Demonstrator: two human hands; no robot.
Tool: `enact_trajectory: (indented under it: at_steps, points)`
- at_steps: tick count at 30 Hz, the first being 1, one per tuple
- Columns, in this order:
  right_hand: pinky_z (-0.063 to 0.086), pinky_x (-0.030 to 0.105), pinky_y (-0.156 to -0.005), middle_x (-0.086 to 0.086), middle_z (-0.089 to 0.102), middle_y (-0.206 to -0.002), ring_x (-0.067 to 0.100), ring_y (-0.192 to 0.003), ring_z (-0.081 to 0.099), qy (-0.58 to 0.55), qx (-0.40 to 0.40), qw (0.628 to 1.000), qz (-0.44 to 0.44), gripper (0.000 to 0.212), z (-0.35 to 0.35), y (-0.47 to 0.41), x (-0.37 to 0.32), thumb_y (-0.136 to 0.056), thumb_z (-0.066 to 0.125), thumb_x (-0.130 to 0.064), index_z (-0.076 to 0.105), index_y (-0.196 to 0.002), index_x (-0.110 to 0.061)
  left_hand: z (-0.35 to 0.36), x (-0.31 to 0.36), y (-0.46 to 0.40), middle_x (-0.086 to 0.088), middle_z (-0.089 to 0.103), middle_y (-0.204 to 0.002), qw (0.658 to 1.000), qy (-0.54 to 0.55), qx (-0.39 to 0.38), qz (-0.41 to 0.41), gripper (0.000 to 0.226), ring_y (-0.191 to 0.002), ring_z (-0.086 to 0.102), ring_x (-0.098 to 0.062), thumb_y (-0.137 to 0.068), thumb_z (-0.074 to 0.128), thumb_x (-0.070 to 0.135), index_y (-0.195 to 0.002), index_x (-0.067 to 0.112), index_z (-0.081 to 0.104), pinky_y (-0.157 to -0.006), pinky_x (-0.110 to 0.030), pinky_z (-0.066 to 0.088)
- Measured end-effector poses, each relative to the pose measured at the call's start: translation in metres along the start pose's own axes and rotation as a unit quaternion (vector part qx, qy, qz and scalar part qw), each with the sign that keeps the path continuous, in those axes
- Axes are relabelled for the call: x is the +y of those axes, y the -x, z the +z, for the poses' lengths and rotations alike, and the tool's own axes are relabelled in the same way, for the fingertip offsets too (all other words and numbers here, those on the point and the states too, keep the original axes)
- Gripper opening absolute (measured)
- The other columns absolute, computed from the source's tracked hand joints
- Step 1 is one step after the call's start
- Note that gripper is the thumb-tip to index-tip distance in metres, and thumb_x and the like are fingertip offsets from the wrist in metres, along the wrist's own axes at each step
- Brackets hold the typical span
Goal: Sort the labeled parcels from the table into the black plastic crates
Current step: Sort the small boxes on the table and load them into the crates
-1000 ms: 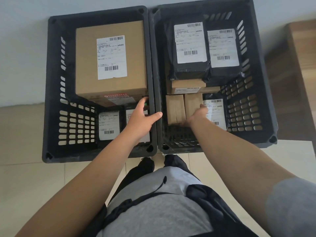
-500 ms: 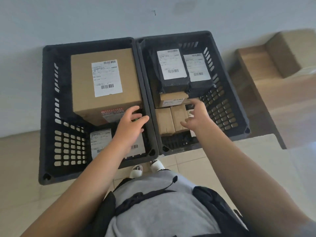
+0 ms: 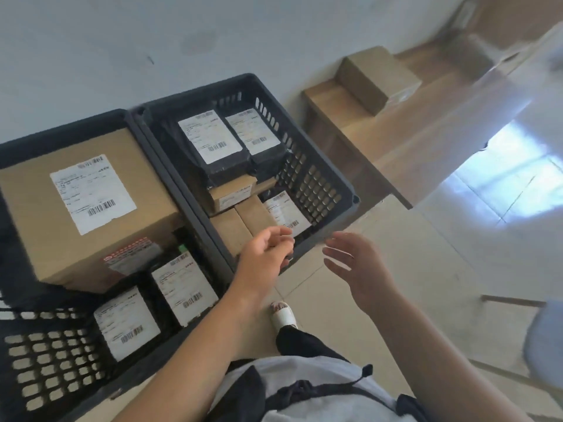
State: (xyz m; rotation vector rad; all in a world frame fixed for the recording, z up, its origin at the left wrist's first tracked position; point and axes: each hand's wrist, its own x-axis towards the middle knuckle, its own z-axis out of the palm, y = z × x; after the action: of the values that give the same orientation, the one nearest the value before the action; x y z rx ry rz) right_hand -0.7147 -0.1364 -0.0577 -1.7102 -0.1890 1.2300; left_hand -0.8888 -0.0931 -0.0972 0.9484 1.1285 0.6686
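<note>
Two black plastic crates stand side by side on the floor against the wall. The left crate holds a large cardboard box with a white label and black parcels with labels. The right crate holds two black labeled parcels and several small cardboard boxes. My left hand hovers over the right crate's near edge, fingers loosely curled, holding nothing. My right hand is in the air to the right of that crate, fingers spread and empty.
A wooden table stands at the right against the wall with a cardboard box on it. Tiled floor spreads to the right, with a bright window reflection. My foot in a white sandal stands close to the crates.
Both hands have lifted out of the crates, empty, and moved right. The view has swung right, bringing the table and its box into sight.
</note>
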Motion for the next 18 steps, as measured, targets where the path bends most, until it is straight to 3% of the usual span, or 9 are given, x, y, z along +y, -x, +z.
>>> enact_trajectory:
  at_steps: [6,9,13,18]
  points:
    - [0.058,0.034,-0.073,0.006,0.076,-0.088,0.018,-0.081,0.075,-0.057,-0.006,0.996,-0.062,0.015,-0.056,-0.021,-0.017,-0.100,0.060,-0.012,0.074,-0.093,-0.012,0.067,0.016,-0.018,0.016,0.074,-0.096,0.997,-0.060,-0.038,0.003,0.019,-0.097,0.071,-0.006,-0.100,0.065,0.020,-0.103,0.036,0.073,-0.075,-0.016,0.058]
    - [0.059,0.036,-0.076,0.006,0.076,-0.086,0.019,-0.082,0.074,-0.089,0.001,0.992,-0.085,0.019,-0.095,-0.037,-0.041,-0.101,0.058,-0.009,0.074,-0.091,-0.011,0.117,0.028,-0.034,0.007,0.075,-0.101,0.997,-0.074,-0.032,0.003,0.018,-0.097,0.071,-0.010,-0.101,0.064,0.015,-0.105,0.029,0.073,-0.077,-0.020,0.060]
    - [0.058,0.037,-0.078,0.008,0.076,-0.084,0.022,-0.080,0.073,-0.145,0.020,0.982,-0.116,0.022,-0.172,-0.059,-0.079,-0.102,0.056,-0.006,0.075,-0.091,-0.010,0.200,0.041,-0.056,-0.003,0.076,-0.103,0.996,-0.077,-0.048,0.008,0.019,-0.094,0.073,-0.016,-0.101,0.062,0.007,-0.108,0.019,0.074,-0.081,-0.027,0.062]
    - [0.057,0.038,-0.078,0.010,0.075,-0.084,0.024,-0.081,0.073,-0.177,0.066,0.974,-0.121,0.022,-0.270,-0.097,-0.105,-0.102,0.056,-0.005,0.075,-0.092,-0.006,0.306,0.041,-0.089,0.000,0.078,-0.092,0.994,-0.079,-0.077,0.020,0.022,-0.084,0.073,-0.013,-0.100,0.061,0.000,-0.104,0.015,0.076,-0.075,-0.025,0.061]
